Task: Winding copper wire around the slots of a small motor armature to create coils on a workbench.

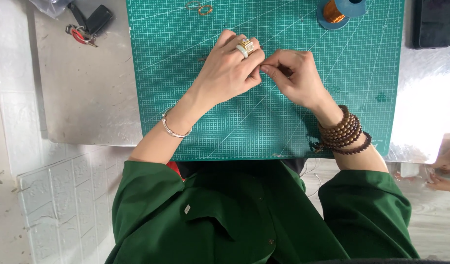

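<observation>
Left hand (230, 73): ringed, fingers curled, tips pinched against the right's.
Right hand (296, 76): clenched pinch; held piece too small to tell, axis unclear.
Surface: green gridded rubbery cutting mat (185, 107).
Nearby: spool of copper-coloured wire (338, 11), upright at the far edge.

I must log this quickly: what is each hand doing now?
Left hand: fingers pinched shut; what it holds cannot be told.
Right hand: the same, fingertips meeting the left.

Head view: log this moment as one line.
left hand | right hand | fingertips meet, pinching something too small to identify | over green cutting mat | copper wire spool beyond
</observation>
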